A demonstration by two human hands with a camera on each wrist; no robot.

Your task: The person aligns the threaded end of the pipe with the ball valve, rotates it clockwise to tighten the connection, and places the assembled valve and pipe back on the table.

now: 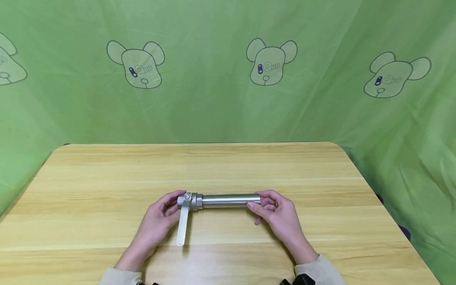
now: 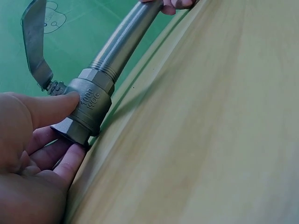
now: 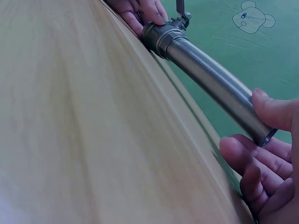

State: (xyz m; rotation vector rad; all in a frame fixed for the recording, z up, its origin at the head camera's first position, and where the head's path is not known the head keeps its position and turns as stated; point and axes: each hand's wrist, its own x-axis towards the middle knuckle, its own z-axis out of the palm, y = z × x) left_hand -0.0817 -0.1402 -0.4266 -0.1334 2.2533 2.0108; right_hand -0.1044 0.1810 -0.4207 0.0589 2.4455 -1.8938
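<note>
A steel ball valve (image 1: 194, 202) with a flat lever handle (image 1: 183, 225) is joined to a shiny metal pipe (image 1: 228, 200), the two in one line across the table. My left hand (image 1: 156, 221) grips the valve's hexagonal end, thumb on the body beside the raised "1000 WOG" lettering in the left wrist view. At the pipe's far end, my right hand (image 1: 279, 213) holds the tip between thumb and fingers. Threads (image 2: 103, 70) show where the pipe enters the valve. The lever points toward me in the head view.
Beneath the hands lies a light wood table (image 1: 228, 166) with rounded back corners. A green cloth (image 1: 206, 103) printed with mouse-like heads hangs behind it and along the sides.
</note>
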